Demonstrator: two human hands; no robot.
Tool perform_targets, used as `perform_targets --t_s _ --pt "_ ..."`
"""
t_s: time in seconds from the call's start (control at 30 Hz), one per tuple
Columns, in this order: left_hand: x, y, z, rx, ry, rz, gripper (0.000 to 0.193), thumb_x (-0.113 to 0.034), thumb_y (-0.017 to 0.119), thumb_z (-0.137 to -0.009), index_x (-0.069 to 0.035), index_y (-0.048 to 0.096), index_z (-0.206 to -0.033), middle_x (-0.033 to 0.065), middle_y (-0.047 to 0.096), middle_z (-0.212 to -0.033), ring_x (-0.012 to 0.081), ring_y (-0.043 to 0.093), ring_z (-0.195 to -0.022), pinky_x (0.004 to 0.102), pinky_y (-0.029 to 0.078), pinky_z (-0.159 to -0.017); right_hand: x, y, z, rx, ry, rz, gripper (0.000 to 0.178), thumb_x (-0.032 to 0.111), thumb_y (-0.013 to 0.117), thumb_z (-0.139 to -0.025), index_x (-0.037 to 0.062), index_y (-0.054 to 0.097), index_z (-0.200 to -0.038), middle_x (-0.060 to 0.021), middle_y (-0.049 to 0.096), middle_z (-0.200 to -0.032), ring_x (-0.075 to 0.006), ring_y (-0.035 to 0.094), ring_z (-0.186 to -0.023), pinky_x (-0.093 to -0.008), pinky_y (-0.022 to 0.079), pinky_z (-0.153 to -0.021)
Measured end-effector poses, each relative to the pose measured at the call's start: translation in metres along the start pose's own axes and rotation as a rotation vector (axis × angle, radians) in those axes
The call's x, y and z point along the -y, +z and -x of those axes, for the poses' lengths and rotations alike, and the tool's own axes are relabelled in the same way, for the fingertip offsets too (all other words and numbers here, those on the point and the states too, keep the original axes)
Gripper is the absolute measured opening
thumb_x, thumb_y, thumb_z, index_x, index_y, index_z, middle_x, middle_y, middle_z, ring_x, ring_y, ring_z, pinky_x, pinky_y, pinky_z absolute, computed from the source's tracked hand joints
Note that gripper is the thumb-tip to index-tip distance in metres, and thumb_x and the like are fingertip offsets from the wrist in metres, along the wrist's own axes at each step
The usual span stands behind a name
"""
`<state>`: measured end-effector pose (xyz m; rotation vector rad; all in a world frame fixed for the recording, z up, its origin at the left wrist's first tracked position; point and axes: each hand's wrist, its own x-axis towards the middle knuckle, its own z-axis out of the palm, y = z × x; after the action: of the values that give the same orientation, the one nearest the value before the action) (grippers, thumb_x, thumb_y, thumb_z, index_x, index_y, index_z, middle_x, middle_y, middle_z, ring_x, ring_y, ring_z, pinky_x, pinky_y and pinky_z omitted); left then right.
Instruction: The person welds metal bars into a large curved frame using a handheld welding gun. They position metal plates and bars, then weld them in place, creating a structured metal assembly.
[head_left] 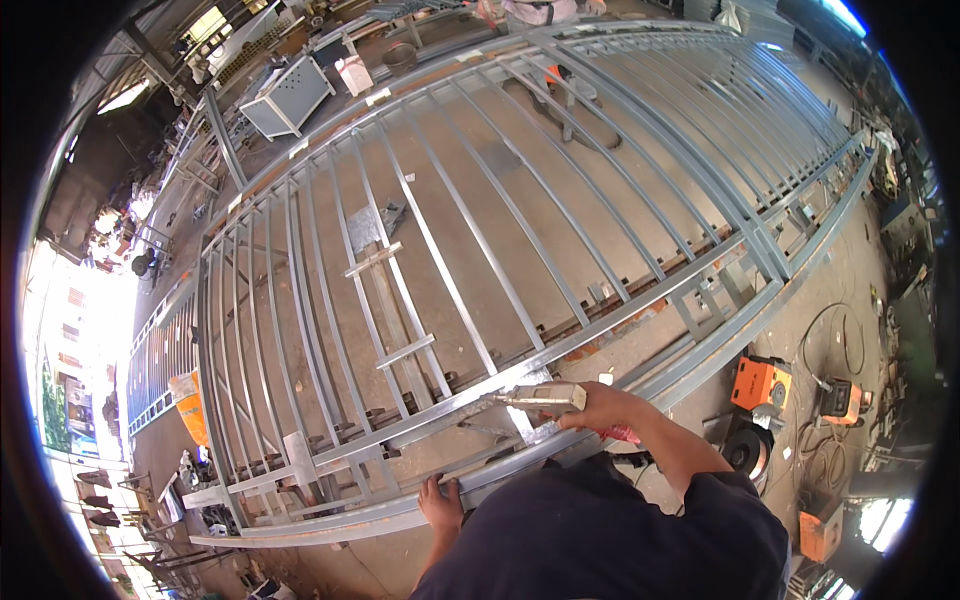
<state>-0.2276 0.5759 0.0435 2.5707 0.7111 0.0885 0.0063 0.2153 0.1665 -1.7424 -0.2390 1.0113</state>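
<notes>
A large grey steel frame with many parallel bars (455, 290) lies in front of me, raised off the floor. My left hand (441, 505) rests against its near rail (330, 524), fingertips on the edge and thumb apart, holding nothing loose. My right hand (598, 406) is closed around a greyish, box-shaped metal tool (545, 397) whose exact kind I cannot make out. The tool points left over the lower rail, and a short bright crosspiece (521, 424) shows below it. Something red (620, 434) shows under my right hand; its kind is unclear.
To the right on the floor stand an orange machine (761, 383), a second orange unit (842, 400) and a dark reel (746, 452), with loose cables (835, 340). A grey cabinet (287, 97) and a bucket (399, 58) are beyond the frame. An orange-and-white sack (189, 406) is at left.
</notes>
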Motion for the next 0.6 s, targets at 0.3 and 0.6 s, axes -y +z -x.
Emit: perform_targets --t_s 0.3,0.6 --pt "0.007 0.015 -0.017 -0.072 0.032 -0.007 0.048 -0.032 0.070 -0.093 -0.008 0.063 -0.134 0.0186 0.062 -0.136 0.0409 0.055 -0.129 0.0537 0.041 -0.110 -0.019 -0.003 0.002 0.085 0.020 0.037 0.071 0.023 0.079 -0.090 0.0130 0.051 -0.155 -0.0102 0.072 -0.129 -0.0212 0.068 -0.111 -0.0362 0.056 -0.095" --pt "-0.014 0.026 -0.032 -0.033 -0.187 -0.146 0.049 -0.042 0.057 -0.101 -0.008 0.063 -0.135 0.0132 0.065 -0.135 0.0339 0.055 -0.131 0.0513 0.030 -0.115 -0.048 0.003 -0.008 0.079 0.033 -0.031 0.055 0.028 0.081 -0.083 0.0061 0.067 -0.131 -0.0082 0.075 -0.103 -0.0165 0.070 -0.084 -0.0322 0.059 -0.076"
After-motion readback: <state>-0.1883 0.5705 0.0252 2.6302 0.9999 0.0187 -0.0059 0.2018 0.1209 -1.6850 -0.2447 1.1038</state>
